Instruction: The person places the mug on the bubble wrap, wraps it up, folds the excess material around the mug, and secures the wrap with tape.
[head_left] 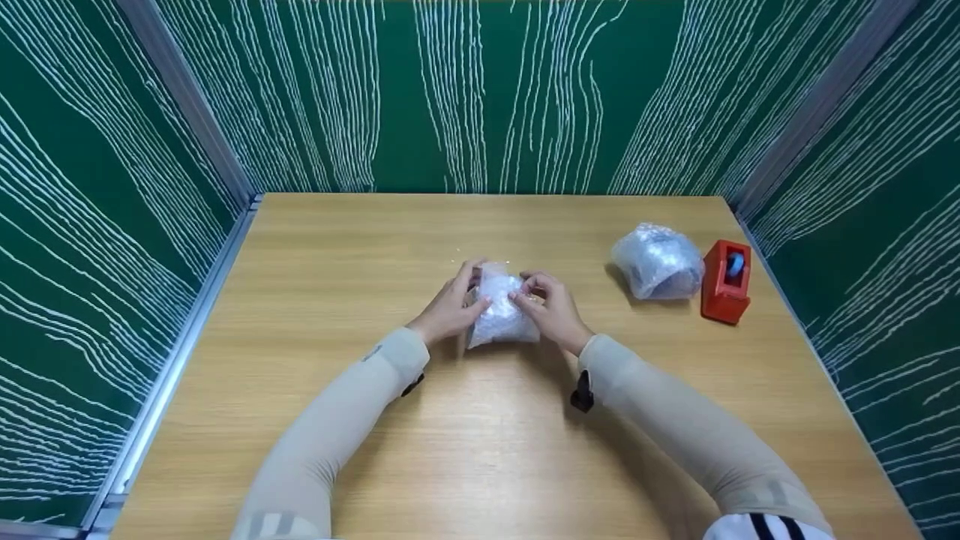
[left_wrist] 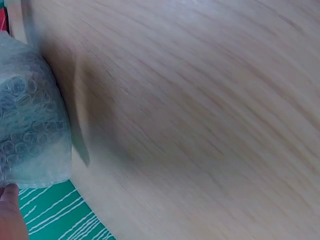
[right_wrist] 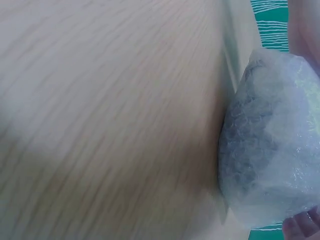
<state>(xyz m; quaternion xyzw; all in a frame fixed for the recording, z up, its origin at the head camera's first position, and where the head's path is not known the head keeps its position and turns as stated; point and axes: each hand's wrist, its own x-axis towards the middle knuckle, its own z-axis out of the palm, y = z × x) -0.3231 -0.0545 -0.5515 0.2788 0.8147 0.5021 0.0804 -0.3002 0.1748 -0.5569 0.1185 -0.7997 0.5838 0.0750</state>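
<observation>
A small bundle in clear bubble wrap (head_left: 501,322) is at the middle of the table, its contents hidden by the wrap. My left hand (head_left: 448,306) grips its left side, thumb on the near face and fingers partly behind. On the other side my right hand (head_left: 556,309) holds it with thumb and curled fingers near the upper right edge. Close up in the left wrist view, the bubble-wrapped bundle (left_wrist: 35,120) shows round bubbles and a flat edge, with a fingertip against it. The right wrist view shows the same bubble-wrapped bundle (right_wrist: 267,145) between parts of the hands.
To the right on the wooden table (head_left: 337,247) lies a second bubble-wrapped bundle (head_left: 654,259). Right beside it stands a red tape dispenser (head_left: 724,300) with a blue roll core. Green panels with white wavy lines (head_left: 495,97) border the table at the back and both sides.
</observation>
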